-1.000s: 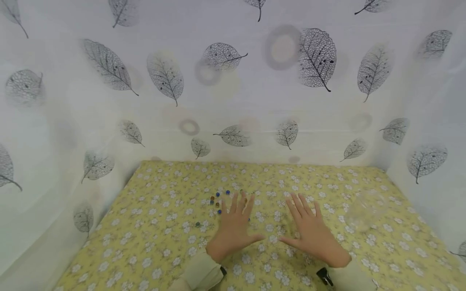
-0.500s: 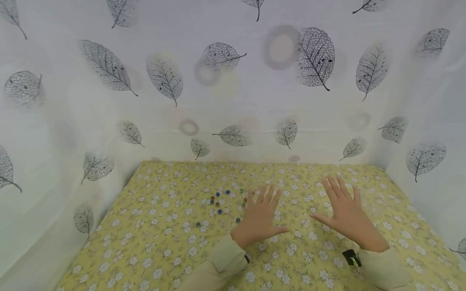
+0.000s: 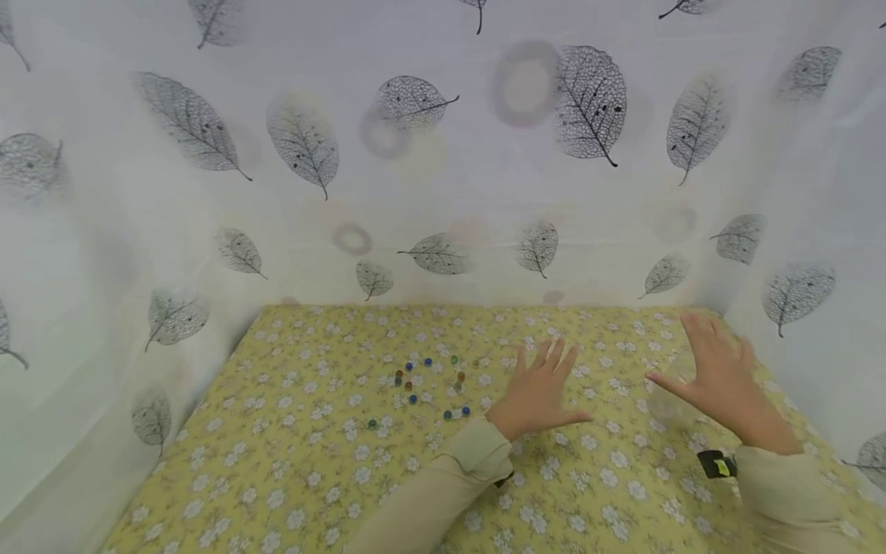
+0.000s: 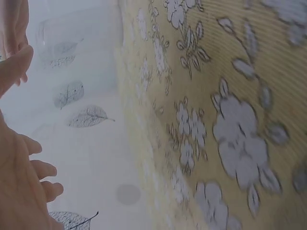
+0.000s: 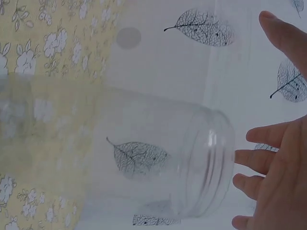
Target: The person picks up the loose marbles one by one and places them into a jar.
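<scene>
A clear, see-through jar (image 5: 144, 158) with a ridged, threaded mouth stands on the floral cloth at the right. In the head view the jar (image 3: 671, 406) shows faintly beside and below my right hand (image 3: 734, 388). That hand is held over the jar with its thumb spread wide; in the right wrist view the fingertips (image 5: 247, 181) are close to the rim. My left hand (image 3: 536, 396) hovers near the middle of the table, fingers spread and holding nothing. To its left, several small marbles (image 3: 413, 399) in blue, green and amber lie scattered on the cloth.
A yellow cloth with white flowers (image 3: 277, 462) covers the table. White curtains with grey leaf prints (image 3: 471, 177) hang along the back and both sides. A lone green marble (image 3: 372, 424) lies nearest the front left.
Both hands have moved right and somewhat forward, away from over the marbles. The right hand has reached the jar, and more marbles show where the left hand was. The head view has shifted slightly.
</scene>
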Motion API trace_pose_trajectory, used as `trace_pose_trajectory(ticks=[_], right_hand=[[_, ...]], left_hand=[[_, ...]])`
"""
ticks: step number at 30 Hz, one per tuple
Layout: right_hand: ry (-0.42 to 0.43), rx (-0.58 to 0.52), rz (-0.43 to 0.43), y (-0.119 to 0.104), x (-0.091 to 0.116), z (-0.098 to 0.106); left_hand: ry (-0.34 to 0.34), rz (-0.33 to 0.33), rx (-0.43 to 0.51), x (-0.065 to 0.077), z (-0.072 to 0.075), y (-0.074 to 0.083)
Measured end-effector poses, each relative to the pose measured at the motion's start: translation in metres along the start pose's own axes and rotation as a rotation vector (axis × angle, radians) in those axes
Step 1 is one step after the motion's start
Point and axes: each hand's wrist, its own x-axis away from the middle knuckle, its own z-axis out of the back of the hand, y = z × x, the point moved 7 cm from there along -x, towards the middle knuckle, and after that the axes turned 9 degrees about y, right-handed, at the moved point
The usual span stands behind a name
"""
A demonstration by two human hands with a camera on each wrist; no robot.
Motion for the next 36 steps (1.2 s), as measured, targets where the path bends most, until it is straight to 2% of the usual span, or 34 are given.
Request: trace_pose_trajectory(ticks=[4, 10, 15, 18, 22, 26, 30, 36], right_hand=[[0.016, -0.029, -0.031, 0.021, 0.002, 0.002], [-0.026, -0.114, -0.108, 0.046, 0.011, 0.001], [-0.087, -0.242, -0.204, 0.062, 0.021, -0.003], [-0.123, -0.301, -0.252, 0.069, 0.027, -0.008], [-0.151, -0.409, -0.257, 0.077, 0.034, -0.014], [-0.215, -0.509, -0.284, 0.083, 0.041, -0.023], [-0.257, -0.546, -0.291, 0.087, 0.048, -0.03], [-0.262, -0.532, -0.213, 0.091, 0.051, -0.038]], left_hand=[[-0.008, -0.007, 0.055, -0.013, -0.008, 0.009], [0.0, -0.014, 0.119, -0.033, -0.013, 0.024], [-0.014, 0.0, 0.279, -0.046, -0.015, 0.036], [-0.033, 0.014, 0.42, -0.051, -0.017, 0.043], [-0.055, 0.022, 0.652, -0.057, -0.02, 0.053], [-0.031, 0.049, 0.844, -0.063, -0.021, 0.064], [0.01, 0.081, 0.913, -0.068, -0.021, 0.074], [0.048, 0.103, 0.978, -0.078, -0.029, 0.085]])
